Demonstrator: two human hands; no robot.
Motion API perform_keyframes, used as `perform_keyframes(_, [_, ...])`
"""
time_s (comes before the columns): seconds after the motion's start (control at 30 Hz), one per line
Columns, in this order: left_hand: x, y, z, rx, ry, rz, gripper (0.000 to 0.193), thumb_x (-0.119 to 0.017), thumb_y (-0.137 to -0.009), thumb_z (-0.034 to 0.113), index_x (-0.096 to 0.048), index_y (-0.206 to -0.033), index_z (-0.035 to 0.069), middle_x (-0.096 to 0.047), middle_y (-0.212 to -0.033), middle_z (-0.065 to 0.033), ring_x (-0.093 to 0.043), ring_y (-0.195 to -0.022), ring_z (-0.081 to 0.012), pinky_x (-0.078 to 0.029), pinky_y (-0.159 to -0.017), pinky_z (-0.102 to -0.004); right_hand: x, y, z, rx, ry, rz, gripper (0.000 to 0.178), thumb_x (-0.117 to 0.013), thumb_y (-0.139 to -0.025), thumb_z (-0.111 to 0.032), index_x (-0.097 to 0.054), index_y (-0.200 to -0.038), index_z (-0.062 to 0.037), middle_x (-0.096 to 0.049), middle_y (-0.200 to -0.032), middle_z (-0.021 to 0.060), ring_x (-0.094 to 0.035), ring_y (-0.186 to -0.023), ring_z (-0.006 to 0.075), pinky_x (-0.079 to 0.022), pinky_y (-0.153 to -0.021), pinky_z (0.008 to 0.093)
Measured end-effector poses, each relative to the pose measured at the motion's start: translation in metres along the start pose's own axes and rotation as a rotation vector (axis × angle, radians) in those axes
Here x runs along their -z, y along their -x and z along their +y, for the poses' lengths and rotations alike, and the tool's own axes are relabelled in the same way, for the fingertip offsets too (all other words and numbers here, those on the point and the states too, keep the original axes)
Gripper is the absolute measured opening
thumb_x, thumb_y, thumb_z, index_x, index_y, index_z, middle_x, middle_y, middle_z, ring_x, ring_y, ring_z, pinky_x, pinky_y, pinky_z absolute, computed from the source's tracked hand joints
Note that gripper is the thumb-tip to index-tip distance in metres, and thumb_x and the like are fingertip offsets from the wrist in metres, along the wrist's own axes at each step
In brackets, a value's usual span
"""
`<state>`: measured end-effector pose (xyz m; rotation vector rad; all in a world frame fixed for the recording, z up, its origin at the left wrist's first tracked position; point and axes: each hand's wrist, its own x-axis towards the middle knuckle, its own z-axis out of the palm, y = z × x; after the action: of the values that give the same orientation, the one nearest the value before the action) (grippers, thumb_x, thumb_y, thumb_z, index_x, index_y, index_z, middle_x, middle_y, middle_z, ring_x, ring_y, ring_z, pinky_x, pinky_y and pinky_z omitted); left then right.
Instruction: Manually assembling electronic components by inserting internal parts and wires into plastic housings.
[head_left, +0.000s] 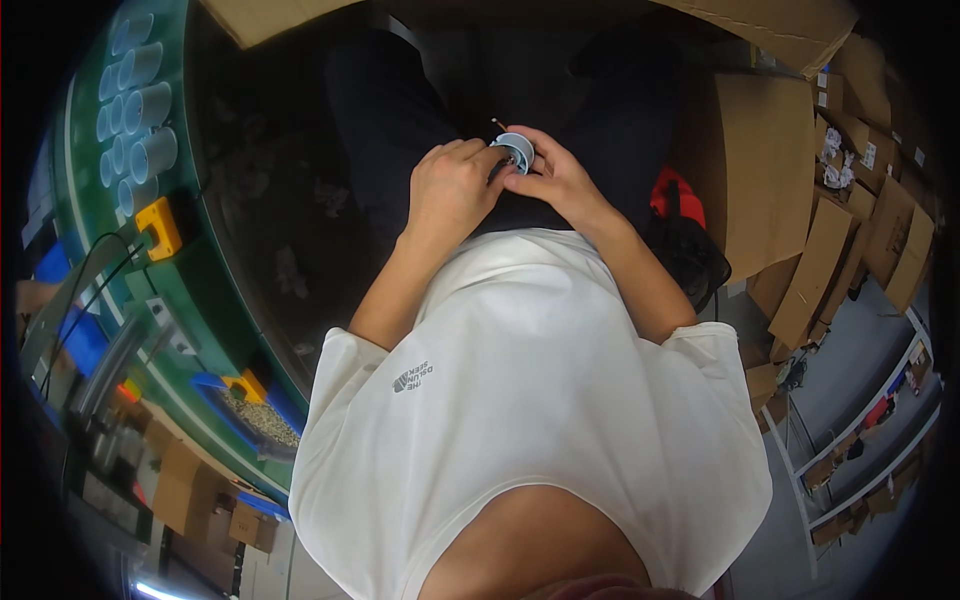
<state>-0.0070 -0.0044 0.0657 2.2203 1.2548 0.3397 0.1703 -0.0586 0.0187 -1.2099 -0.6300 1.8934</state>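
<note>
Above my lap, both hands meet around a small, round, pale blue cup-shaped part. My right hand is closed around its right side, fingers behind and thumb in front. From the left, my left hand pinches at the cup's opening, its fingers bent and their tips partly hidden by the rim. A thin brownish wire or pin sticks out at the cup's upper left. What lies inside the cup is too small to make out.
On the left, several similar pale cups stand on a green workbench, by a yellow bracket and a blue tray of small parts. Cardboard boxes pile up on the right, near a red item and a metal rack.
</note>
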Motion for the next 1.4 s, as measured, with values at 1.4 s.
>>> perform_keyframes(1.4, [-0.023,-0.017,-0.047,0.336,0.814,-0.107,0.032,-0.059,-0.104,0.021,-0.065,-0.128,0.000,-0.066,-0.090,-0.0023,-0.058,-0.084,-0.0096,-0.048,-0.077,-0.0232,-0.001,0.001,-0.001,0.102,0.023,-0.098,0.062,-0.082,-0.086,-0.020,-0.052,-0.138,-0.0019,-0.062,-0.124,0.0092,-0.059,-0.115,0.0180,-0.046,-0.102,0.0311])
